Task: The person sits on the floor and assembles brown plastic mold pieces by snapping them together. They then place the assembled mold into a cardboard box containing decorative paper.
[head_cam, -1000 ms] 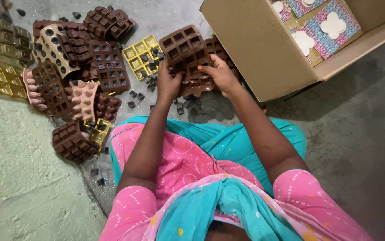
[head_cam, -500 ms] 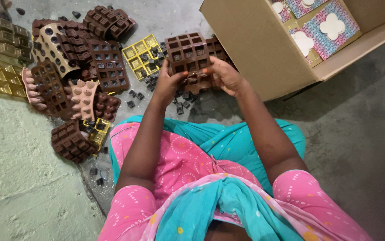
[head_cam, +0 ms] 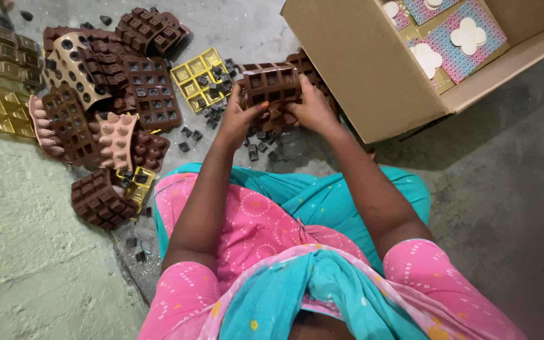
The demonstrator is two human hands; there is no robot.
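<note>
An open brown cardboard box (head_cam: 372, 63) stood at the upper right on the floor, one flap angled down. Inside it lay flat square packages (head_cam: 458, 38) patterned in pink and blue, each bearing a white clover-shaped label (head_cam: 469, 33). No signs or screens showed.

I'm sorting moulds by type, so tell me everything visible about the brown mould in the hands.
The brown mould is a soft-looking, rubbery tray with a grid of square cavities, apparently empty. It is held above the floor, bent, cavities facing up. The left hand grips its left edge, the right hand its right edge. Another brown mould lies beneath it.
</note>
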